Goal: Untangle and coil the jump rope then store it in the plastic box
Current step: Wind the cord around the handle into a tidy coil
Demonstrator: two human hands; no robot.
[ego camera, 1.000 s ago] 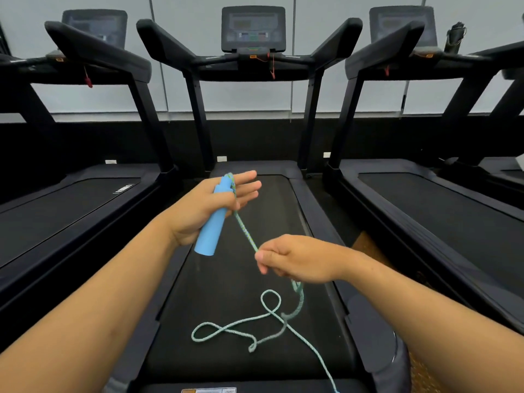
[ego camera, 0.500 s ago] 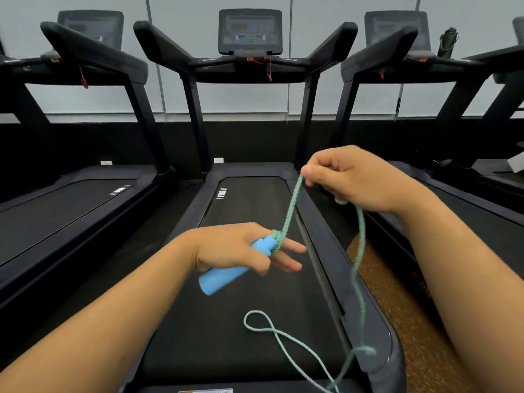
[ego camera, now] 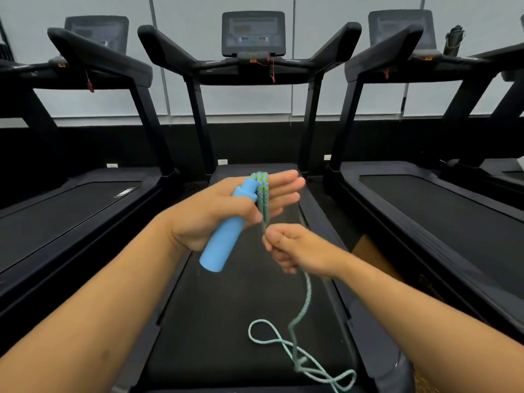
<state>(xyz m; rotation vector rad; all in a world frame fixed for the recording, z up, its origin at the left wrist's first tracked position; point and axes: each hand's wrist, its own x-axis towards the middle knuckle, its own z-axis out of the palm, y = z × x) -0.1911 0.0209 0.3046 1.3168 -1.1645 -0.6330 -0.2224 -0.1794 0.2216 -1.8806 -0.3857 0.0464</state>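
Note:
My left hand (ego camera: 215,211) holds the blue jump rope handle (ego camera: 224,236) with the thumb, fingers stretched out straight. Two strands of the green-blue rope (ego camera: 263,191) loop over those fingers beside the handle's top. Just below, my right hand (ego camera: 295,251) pinches the rope between thumb and curled fingers. From there the rope hangs down and lies in loose pale loops (ego camera: 300,353) on the treadmill belt. The second handle and the plastic box are not in view.
I stand at the foot of the middle treadmill (ego camera: 226,307); its console (ego camera: 253,34) is straight ahead. Treadmills flank it on the left (ego camera: 56,211) and right (ego camera: 442,211). A dark bottle (ego camera: 453,41) sits on the right console. Brown floor (ego camera: 371,256) shows between machines.
My right hand came down from high on the right to just under my left hand. My left hand rose and tilted the handle upright. A loop of rope now lies over the left fingers.

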